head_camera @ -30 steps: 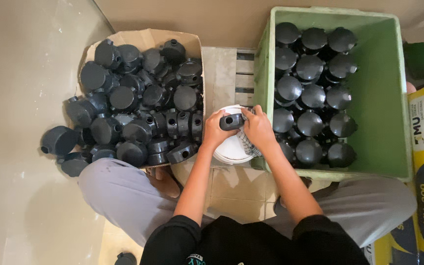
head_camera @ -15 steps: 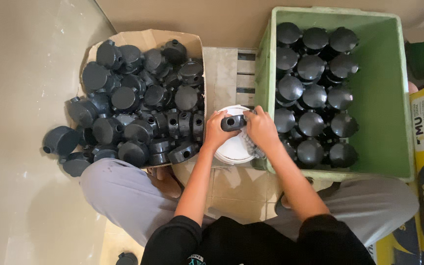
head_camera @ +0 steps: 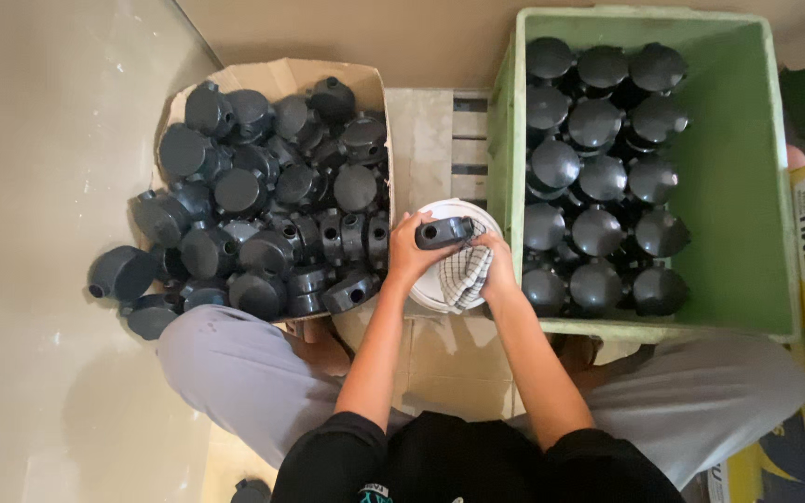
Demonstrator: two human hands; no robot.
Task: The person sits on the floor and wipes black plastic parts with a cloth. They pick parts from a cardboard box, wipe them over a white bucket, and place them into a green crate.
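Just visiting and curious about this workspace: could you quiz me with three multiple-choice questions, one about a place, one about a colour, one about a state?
1. Where do the sorted black parts stand in rows?
A. green crate
B. white bucket
C. yellow sack

2. What colour is the checked cloth?
A. red
B. white and dark
C. blue

3. What is the left hand doing?
A. resting empty
B. holding a black part
C. lifting the box

A: the rows fill the green crate.
B: the checked cloth shows white with dark lines.
B: the left hand grips the black part.
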